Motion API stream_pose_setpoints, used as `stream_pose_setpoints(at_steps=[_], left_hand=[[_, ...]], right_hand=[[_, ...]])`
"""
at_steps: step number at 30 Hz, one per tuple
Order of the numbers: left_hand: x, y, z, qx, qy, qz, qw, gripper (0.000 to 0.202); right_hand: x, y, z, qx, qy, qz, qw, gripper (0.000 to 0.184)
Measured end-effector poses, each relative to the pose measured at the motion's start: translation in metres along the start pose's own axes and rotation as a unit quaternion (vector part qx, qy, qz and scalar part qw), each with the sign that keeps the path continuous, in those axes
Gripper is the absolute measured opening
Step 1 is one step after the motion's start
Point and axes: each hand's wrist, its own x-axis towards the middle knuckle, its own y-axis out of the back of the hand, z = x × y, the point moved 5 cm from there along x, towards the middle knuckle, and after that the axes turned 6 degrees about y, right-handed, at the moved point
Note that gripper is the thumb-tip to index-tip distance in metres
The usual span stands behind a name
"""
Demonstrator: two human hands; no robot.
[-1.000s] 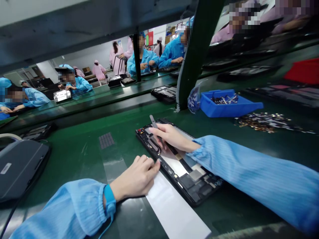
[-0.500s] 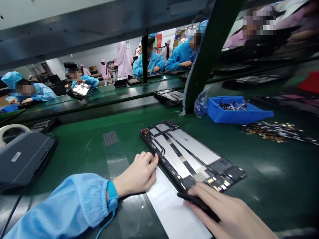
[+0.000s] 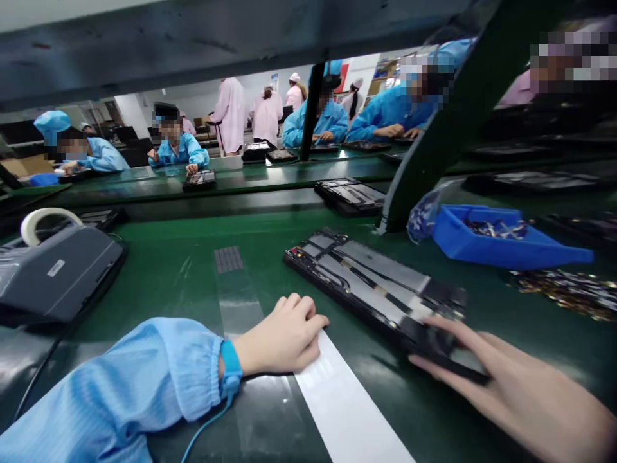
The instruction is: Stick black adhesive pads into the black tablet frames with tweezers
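Here's the right hand (image 3: 540,386), its grip clasping the near end of an opened black tablet-like device (image 3: 371,276), fingers over the exposed parts, thumb apparently along the edge. A hold on the end seems sensible, leaving most of the inside uncovered. The device sits aslant over the middle of the green counter (image 3: 164,276), inner side up; blur hides whether its near end is raised. Across to the left hand (image 3: 289,337): it bears down on the far end of a white strip (image 3: 351,405), likely so the strip won't slide, though I can't tell whether that grip pinches or merely presses. A blue wristband (image 3: 231,366) trails its cord, perhaps for grounding. Over on the right, a blue bin (image 3: 482,247) holds small parts beside a loose pile (image 3: 569,292), and at far left sits a grey tape dispenser (image 3: 58,270), probably set aside to leave elbow room.
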Motion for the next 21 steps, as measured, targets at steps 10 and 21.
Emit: stream_pose_setpoints(at_steps=[10, 21], left_hand=[[-0.004, 0.002, 0.000, 0.027, 0.024, -0.007, 0.999, 0.026], [-0.009, 0.028, -0.016, -0.032, 0.064, -0.068, 0.995, 0.030]], right_hand=[[0.210, -0.102, -0.039, -0.003, 0.077, -0.102, 0.992, 0.035], [0.267, -0.134, -0.064, 0.024, 0.006, -0.029, 0.999, 0.038]])
